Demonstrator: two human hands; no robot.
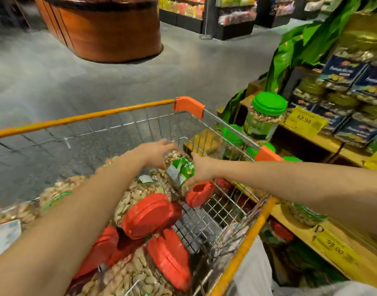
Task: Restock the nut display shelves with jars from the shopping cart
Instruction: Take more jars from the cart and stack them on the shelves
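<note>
Lifting stage, head view. Item: jar (180, 170), green label, red lid (200, 193), lying tilted on other red-lidded jars (151, 214) inside the shopping cart (119, 113), centre of frame. Right hand (201, 169) wraps the jar's side near the lid, thumb up. Left hand (159, 152) lies over its far end, fingers fairly straight; blur hides whether they clamp. Display shelves (328, 143), right of frame, carry a green-lidded jar (266, 116). Next move, as judged: firm two-handed hold, raise clear of the cart rim, carry right to shelf space.
</note>
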